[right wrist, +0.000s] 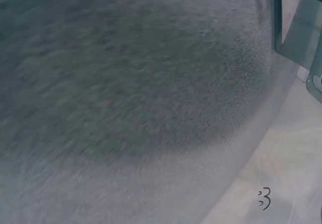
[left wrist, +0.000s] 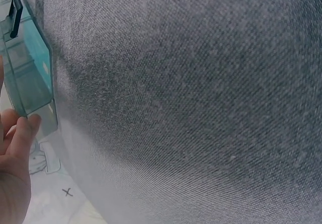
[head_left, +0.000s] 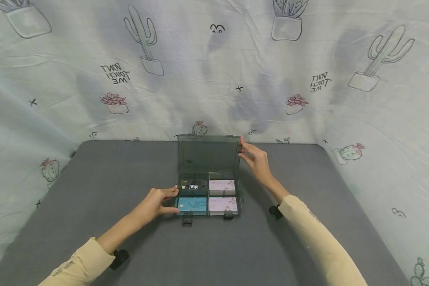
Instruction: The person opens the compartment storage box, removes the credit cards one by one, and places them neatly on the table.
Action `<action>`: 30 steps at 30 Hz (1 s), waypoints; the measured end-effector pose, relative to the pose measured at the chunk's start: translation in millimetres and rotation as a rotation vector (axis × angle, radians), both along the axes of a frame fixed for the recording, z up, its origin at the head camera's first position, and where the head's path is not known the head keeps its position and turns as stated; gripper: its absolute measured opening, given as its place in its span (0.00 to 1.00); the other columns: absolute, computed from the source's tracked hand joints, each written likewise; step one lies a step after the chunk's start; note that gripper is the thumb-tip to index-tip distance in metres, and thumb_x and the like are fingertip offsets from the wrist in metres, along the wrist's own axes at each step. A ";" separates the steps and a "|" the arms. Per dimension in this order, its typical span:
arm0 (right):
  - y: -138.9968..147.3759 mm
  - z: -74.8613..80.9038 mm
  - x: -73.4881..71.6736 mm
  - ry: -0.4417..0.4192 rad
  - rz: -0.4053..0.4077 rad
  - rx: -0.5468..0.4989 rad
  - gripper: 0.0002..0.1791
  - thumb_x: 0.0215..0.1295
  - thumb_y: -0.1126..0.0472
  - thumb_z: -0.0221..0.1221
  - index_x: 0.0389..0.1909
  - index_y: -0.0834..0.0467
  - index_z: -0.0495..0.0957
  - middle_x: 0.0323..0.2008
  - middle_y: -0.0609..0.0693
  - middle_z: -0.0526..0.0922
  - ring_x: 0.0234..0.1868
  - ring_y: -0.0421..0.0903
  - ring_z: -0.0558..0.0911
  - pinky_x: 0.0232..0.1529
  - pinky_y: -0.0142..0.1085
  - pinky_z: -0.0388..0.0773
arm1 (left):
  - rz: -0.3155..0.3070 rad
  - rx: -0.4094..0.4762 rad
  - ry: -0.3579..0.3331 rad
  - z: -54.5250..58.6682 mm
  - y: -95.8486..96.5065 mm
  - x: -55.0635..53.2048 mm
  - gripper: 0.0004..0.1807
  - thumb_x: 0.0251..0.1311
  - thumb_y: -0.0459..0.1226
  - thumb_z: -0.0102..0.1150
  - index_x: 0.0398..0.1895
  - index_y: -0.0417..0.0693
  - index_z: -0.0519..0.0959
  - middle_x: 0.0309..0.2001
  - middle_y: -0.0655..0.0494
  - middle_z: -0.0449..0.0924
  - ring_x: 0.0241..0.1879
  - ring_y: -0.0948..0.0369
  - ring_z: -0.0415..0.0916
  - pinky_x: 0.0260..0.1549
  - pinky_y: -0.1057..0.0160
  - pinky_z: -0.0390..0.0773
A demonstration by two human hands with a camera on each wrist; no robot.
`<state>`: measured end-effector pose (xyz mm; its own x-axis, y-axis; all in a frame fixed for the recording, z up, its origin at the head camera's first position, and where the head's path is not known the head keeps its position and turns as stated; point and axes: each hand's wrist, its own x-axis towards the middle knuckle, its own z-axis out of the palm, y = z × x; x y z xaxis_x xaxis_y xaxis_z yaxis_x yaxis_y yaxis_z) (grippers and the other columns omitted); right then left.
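Note:
A translucent dark plastic card case (head_left: 240,206) lies on the table with its hinged lid (head_left: 211,155) raised at the back. Inside, a divider separates black cards (head_left: 194,186) at back left, blue cards (head_left: 192,204) at front left and pink cards (head_left: 222,185) in both right compartments. My left hand (head_left: 153,204) holds the case's left side, thumb near the front corner and fingers farther back. In the left wrist view, the fingertips (left wrist: 32,121) rest at the case's edge. My right hand (head_left: 259,161) pinches the right edge of the lid near its upper corner.
Two latches, a left one (head_left: 187,219) and a right one (head_left: 228,215), stick out from the front of the case. A grey cloth-covered table (head_left: 128,167) lies underneath. Behind it hangs a white curtain (head_left: 207,79) with cactus prints.

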<state>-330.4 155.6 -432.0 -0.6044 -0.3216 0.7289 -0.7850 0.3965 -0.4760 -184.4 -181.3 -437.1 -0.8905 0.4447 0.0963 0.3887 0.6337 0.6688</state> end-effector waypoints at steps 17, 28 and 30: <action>4.3 -9.5 -33.9 -0.628 0.088 0.023 0.31 0.66 0.69 0.57 0.70 0.57 0.63 0.64 0.65 0.69 0.42 0.59 0.84 0.42 0.34 0.84 | -0.005 -0.022 0.016 -0.3 3.1 -2.3 0.37 0.44 0.36 0.74 0.56 0.24 0.72 0.59 0.29 0.67 0.57 0.42 0.70 0.50 0.54 0.78; -0.6 -8.4 -46.4 -0.878 0.149 0.042 0.32 0.68 0.71 0.54 0.72 0.59 0.57 0.63 0.70 0.65 0.55 0.63 0.77 0.46 0.38 0.83 | 0.006 -0.011 0.016 -0.5 -0.5 -1.3 0.37 0.44 0.36 0.74 0.57 0.24 0.72 0.59 0.29 0.68 0.56 0.43 0.72 0.49 0.53 0.78; -0.4 -9.5 -47.8 -0.898 0.146 0.068 0.32 0.69 0.71 0.54 0.72 0.59 0.57 0.63 0.69 0.65 0.55 0.62 0.77 0.46 0.38 0.83 | 0.004 -0.014 0.018 -0.7 -0.1 -0.9 0.37 0.44 0.36 0.74 0.56 0.23 0.72 0.59 0.29 0.68 0.56 0.43 0.72 0.49 0.53 0.78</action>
<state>-378.2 155.2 -441.5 -0.8853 -0.4647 -0.0198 -0.1749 0.3720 -0.9116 -185.4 -181.4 -437.8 -0.8905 0.4424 0.1063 0.3982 0.6446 0.6526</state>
